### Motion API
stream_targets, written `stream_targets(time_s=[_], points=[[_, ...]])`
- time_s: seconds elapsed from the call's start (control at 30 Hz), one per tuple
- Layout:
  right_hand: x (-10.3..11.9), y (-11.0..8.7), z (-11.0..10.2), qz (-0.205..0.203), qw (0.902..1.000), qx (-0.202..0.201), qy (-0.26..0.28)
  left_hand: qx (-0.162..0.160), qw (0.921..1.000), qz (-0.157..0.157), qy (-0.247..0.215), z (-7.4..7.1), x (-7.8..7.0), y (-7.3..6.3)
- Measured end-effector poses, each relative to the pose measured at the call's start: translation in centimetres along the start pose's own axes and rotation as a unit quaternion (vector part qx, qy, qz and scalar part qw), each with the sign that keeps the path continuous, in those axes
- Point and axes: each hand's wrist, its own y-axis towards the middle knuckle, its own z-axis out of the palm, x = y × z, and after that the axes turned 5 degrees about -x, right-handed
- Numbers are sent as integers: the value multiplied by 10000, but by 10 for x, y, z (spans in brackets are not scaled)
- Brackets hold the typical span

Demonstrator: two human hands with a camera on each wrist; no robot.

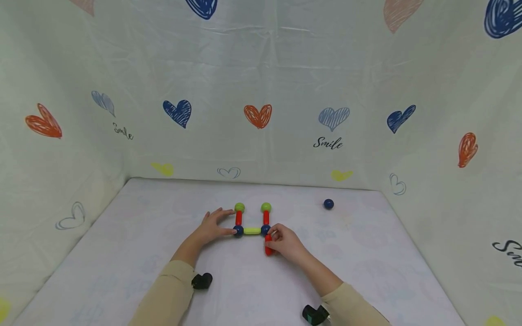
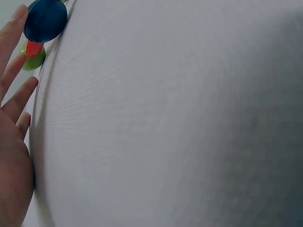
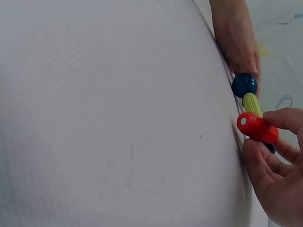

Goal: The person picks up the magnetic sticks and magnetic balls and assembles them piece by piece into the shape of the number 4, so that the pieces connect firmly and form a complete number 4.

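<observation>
A construction of magnetic rods and balls lies on the table. A yellow-green rod (image 1: 252,231) joins a left blue ball (image 1: 238,231) and a right blue ball (image 1: 265,229). From each, a red rod leads away to a green ball, one left (image 1: 239,207) and one right (image 1: 266,207). My left hand (image 1: 212,226), its fingers spread and fairly straight, touches the left blue ball with the thumb; a fingertip is at the left green ball. Between thumb and fingers, my right hand (image 1: 284,243) pinches another red rod (image 3: 255,126), its far end at the right blue ball.
A loose blue ball (image 1: 328,204) lies at the back right of the white table (image 1: 359,253). Behind and at the sides hangs a pale cloth (image 1: 293,90) printed with hearts. Dark wrist devices (image 1: 201,281) sit at both sleeves.
</observation>
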Motion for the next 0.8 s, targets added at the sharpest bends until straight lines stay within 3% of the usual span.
stream_targets(time_s=[0.4, 0.8], points=[[2, 1, 4, 161, 9996, -158, -189, 46, 9993, 310, -227, 0, 2, 2], [3, 2, 7, 254, 9989, -248, -304, 73, 9989, 377, -252, 0, 5, 2]])
